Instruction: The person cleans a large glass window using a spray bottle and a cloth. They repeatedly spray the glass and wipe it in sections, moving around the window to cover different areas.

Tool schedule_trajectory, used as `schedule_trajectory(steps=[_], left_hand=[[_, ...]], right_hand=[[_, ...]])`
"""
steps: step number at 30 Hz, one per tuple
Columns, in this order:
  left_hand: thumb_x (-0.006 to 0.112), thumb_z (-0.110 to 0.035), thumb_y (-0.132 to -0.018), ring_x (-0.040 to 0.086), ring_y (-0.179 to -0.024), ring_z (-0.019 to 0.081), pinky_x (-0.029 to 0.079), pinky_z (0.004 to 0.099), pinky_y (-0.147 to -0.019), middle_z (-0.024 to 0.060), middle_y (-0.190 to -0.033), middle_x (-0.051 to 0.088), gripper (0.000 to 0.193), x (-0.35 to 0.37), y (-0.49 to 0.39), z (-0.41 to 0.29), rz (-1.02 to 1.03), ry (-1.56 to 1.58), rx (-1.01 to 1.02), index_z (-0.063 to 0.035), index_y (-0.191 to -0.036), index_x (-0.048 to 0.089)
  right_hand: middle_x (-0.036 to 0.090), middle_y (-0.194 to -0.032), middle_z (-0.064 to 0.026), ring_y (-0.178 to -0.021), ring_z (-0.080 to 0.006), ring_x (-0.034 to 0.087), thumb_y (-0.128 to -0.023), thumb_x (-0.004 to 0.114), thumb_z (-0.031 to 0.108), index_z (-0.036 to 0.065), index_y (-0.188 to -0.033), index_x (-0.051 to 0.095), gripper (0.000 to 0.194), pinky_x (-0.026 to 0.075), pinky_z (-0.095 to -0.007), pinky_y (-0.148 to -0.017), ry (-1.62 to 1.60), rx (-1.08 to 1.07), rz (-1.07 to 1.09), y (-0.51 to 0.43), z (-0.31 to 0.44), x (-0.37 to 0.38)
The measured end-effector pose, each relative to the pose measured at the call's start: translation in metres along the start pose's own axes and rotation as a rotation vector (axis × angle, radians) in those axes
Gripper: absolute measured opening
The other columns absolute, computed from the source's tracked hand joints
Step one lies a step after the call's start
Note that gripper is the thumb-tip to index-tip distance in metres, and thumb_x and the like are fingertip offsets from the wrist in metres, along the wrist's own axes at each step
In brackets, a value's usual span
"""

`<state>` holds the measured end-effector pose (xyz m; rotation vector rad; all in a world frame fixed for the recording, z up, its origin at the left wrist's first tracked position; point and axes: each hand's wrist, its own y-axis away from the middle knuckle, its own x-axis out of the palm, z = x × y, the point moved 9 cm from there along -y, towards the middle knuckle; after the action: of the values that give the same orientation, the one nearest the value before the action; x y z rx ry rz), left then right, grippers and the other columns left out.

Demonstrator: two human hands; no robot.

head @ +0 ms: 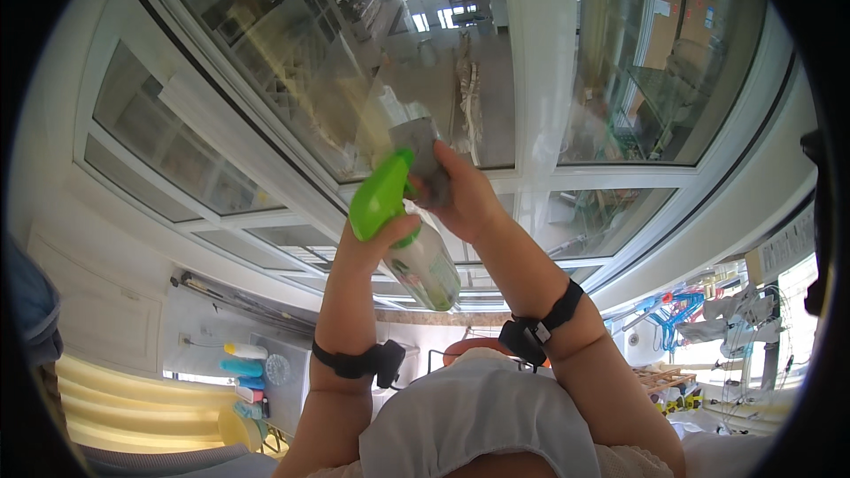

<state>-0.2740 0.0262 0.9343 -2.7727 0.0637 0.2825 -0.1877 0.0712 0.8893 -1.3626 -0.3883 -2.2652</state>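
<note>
A clear spray bottle (pixel 425 265) with a green trigger head is gripped near its neck by my left hand (pixel 382 236). The bottle tilts, its nozzle pointing up towards the glass. My right hand (pixel 458 192) holds a grey cloth (pixel 418 146) just beside the spray head, in front of a glass pane (pixel 425 79) set in a white frame. Whether the cloth touches the glass I cannot tell. Part of my left hand's fingers is hidden behind the spray head. Both forearms wear black straps with small devices.
White door frames (pixel 536 79) run around several panes. At the lower left, bottles (pixel 242 367) stand by a grey surface. Blue hangers (pixel 674 318) and hanging laundry are at the right. Yellow curtain folds (pixel 133 405) lie at lower left.
</note>
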Motion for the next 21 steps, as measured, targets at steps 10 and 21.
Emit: schedule_trajectory(steps=[10,21], left_hand=[[0.064,-0.007,-0.069,0.054,-0.088,0.0134,0.044,0.0266,-0.075,0.0079,-0.104,0.057,0.050,0.006,0.002,0.003,0.057,0.145,-0.049,-0.0018,-0.118,0.052],[0.061,-0.006,-0.073,0.054,-0.083,0.0140,0.045,0.0262,-0.074,0.0076,-0.103,0.058,0.043,0.007,0.005,0.023,-0.022,0.276,-0.214,-0.0012,-0.115,0.053]], right_hand=[[0.060,-0.091,-0.0085,-0.077,-0.0194,0.056,-0.096,0.038,0.034,0.004,-0.112,0.051,0.036,0.046,-0.0358,-0.077,-0.065,0.055,0.103,0.005,-0.001,0.008],[0.061,-0.100,-0.0059,-0.088,-0.0182,0.057,-0.095,0.039,0.034,0.007,-0.116,0.050,0.035,0.046,-0.0334,-0.076,0.788,-0.362,0.244,0.003,0.015,-0.002]])
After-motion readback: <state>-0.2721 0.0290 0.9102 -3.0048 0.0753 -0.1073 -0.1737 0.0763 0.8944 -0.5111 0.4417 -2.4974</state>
